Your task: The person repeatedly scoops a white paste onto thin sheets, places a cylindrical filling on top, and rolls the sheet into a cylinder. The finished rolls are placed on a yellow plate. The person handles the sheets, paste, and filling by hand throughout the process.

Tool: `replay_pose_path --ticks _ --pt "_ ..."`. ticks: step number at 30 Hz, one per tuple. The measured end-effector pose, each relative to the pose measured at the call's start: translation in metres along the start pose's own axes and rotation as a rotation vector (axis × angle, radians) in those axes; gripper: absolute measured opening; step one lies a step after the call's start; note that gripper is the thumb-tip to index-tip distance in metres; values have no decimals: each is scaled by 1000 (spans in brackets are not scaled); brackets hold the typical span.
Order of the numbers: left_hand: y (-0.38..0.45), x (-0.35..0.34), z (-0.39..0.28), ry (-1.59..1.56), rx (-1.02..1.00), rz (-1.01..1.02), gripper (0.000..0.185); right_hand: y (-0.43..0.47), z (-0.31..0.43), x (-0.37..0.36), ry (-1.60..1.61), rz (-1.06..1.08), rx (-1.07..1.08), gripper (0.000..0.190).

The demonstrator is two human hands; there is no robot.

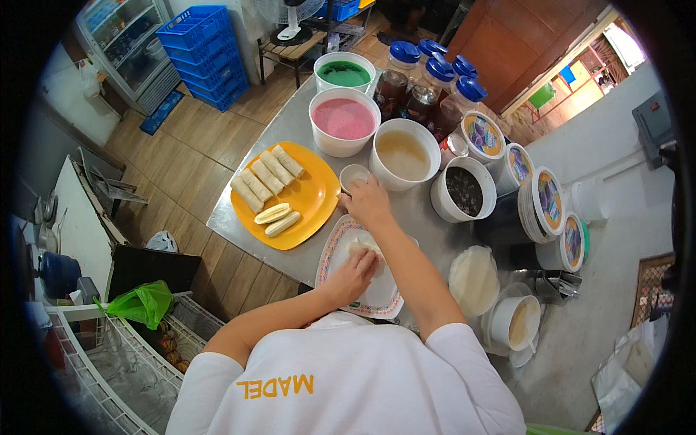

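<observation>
My left hand (354,276) is on a white plate with a patterned rim (333,251), its fingers curled over a pale wrapper (360,244) that looks partly rolled. What lies inside the wrapper is hidden. Farther forward, my right hand (370,204) reaches to a small white bowl (353,173); its fingertips are at the near rim, thumb apart. Left of that bowl, a yellow plate (318,204) carries several wrapped rolls (266,174) and two pieces of peeled banana (278,218). A stack of round wrappers (474,280) lies right of my right forearm.
On the metal table (247,231) stand tubs of green (343,73), pink (343,118), tan (403,149) and dark contents (464,190). Blue-lidded jars (424,81) stand behind. Lidded tubs (516,163) line the wall. A white tub (515,322) sits at right.
</observation>
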State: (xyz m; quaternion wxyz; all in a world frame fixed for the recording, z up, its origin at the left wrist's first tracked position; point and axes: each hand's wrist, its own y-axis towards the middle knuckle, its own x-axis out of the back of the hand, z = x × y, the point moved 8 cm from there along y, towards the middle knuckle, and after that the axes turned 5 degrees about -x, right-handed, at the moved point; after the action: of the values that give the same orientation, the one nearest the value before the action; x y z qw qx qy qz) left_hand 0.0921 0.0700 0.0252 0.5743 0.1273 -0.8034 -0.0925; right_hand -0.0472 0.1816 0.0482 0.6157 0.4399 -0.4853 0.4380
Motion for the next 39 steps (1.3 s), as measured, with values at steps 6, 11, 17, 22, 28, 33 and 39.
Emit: replay_pose_path --ticks 6,11,17,22,28,33,39 --pt "-3 6 -2 84 -8 35 67 -52 -23 29 256 250 128 37" --pt "2 14 -9 131 -22 65 65 -134 -43 16 -1 216 496 44" --pt "1 14 -8 109 -9 54 65 -158 -61 22 -108 107 609 47" --pt "-1 10 -7 126 -18 18 64 -143 -56 16 -218 32 639 50" --pt "0 12 -6 110 -13 26 62 -128 -57 11 -215 -53 656 51" --pt "0 15 -6 53 0 -2 59 -114 -40 11 -177 -95 674 51" --pt "0 10 -4 87 -1 1 55 -44 -4 27 -157 -101 257 54"
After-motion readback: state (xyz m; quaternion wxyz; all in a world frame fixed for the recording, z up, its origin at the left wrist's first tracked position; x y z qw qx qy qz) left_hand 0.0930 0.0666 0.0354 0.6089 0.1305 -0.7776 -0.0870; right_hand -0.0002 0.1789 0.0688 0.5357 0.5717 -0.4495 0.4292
